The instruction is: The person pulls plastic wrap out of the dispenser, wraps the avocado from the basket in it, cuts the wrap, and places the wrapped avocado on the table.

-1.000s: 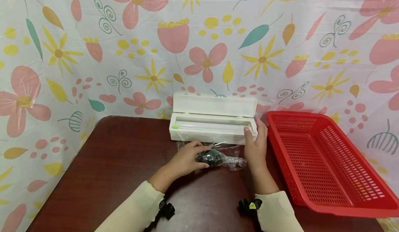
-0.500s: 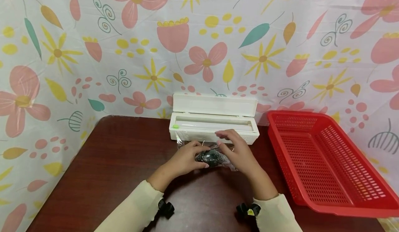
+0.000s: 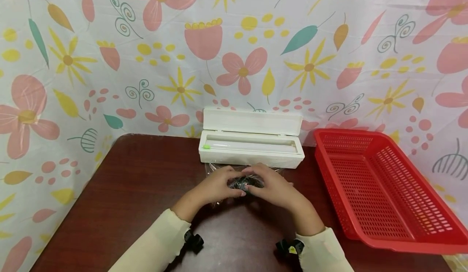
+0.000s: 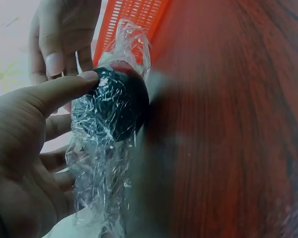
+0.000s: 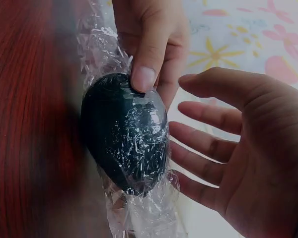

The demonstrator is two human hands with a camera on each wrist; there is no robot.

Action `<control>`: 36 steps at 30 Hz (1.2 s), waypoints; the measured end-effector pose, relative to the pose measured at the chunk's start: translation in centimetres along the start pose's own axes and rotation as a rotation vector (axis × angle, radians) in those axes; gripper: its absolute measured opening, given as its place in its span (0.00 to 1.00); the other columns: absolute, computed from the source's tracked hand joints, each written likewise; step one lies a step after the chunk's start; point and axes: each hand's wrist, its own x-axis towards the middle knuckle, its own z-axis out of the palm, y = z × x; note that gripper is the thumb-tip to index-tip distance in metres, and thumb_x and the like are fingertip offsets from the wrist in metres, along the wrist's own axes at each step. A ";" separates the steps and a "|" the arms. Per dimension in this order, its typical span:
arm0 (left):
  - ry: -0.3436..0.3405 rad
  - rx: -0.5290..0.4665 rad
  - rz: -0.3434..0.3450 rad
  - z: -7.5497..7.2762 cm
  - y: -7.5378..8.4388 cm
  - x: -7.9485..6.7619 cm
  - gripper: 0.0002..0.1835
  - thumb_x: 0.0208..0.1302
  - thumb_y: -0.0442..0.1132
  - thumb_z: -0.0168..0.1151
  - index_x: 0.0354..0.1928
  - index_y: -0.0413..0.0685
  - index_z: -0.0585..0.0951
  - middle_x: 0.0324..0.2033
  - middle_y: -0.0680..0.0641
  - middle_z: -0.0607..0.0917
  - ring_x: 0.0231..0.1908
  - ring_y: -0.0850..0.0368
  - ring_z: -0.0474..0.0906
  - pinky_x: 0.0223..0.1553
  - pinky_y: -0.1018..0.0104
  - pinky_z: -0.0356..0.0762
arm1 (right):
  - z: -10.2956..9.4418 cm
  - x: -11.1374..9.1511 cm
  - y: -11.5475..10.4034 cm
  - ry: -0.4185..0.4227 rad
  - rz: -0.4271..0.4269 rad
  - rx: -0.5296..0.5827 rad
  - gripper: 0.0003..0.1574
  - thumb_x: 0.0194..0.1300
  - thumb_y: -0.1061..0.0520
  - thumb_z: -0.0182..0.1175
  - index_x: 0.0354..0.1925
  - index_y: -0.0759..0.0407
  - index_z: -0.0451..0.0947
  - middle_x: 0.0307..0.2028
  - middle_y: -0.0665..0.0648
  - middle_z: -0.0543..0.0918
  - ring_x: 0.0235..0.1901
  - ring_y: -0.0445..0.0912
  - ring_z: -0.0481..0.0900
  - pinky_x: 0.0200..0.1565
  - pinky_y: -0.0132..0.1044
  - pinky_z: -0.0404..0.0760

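A dark, smooth, egg-shaped object [image 3: 242,183] lies in front of the white box, wrapped in clear cling film [image 4: 102,183]. Its kind is hard to tell through the wrap. My left hand [image 3: 216,186] grips its left end, thumb [image 5: 143,74] pressed on the near side and fingers behind. Around the right end curves my right hand [image 3: 276,187]; in the right wrist view its thumb stands off the object and its relaxed fingers [image 5: 203,141] reach along the far side. Loose film bunches out past both ends of the object.
Behind the hands stands a long white box [image 3: 252,158], its lid [image 3: 252,122] raised, with a film roll [image 3: 252,146] and a small green piece [image 3: 206,146] at the left. A red perforated basket [image 3: 330,190] sits at the right, and a flowered cloth [image 3: 153,81] hangs behind the table.
My right hand has left the right end of the box and come left and nearer, to the wrapped object, covering its twisted film tail in the head view. My left hand keeps its hold.
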 end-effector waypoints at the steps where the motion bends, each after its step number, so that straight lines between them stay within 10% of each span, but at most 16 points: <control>1: -0.004 -0.017 -0.003 0.0 -0.1 0.0 0.31 0.60 0.53 0.72 0.66 0.58 0.79 0.50 0.52 0.84 0.49 0.62 0.78 0.51 0.65 0.77 | 0.0 0.0 0.0 -0.008 -0.001 -0.009 0.26 0.64 0.54 0.69 0.60 0.51 0.79 0.56 0.50 0.81 0.59 0.46 0.79 0.62 0.50 0.76; 26: -0.102 -0.124 -0.138 -0.6 -0.5 -0.3 0.30 0.68 0.65 0.58 0.65 0.58 0.79 0.62 0.54 0.82 0.63 0.56 0.77 0.64 0.54 0.75 | 0.7 0.1 0.5 -0.150 0.107 -0.026 0.33 0.59 0.53 0.73 0.61 0.50 0.74 0.56 0.50 0.80 0.55 0.45 0.78 0.60 0.48 0.77; 36: -0.078 -0.093 -0.078 -0.6 0.5 -0.4 0.31 0.57 0.62 0.72 0.58 0.55 0.80 0.55 0.55 0.82 0.55 0.61 0.78 0.60 0.59 0.75 | 0.6 -0.1 0.6 -0.151 0.107 -0.014 0.27 0.63 0.48 0.69 0.58 0.49 0.74 0.50 0.47 0.85 0.47 0.40 0.81 0.53 0.41 0.80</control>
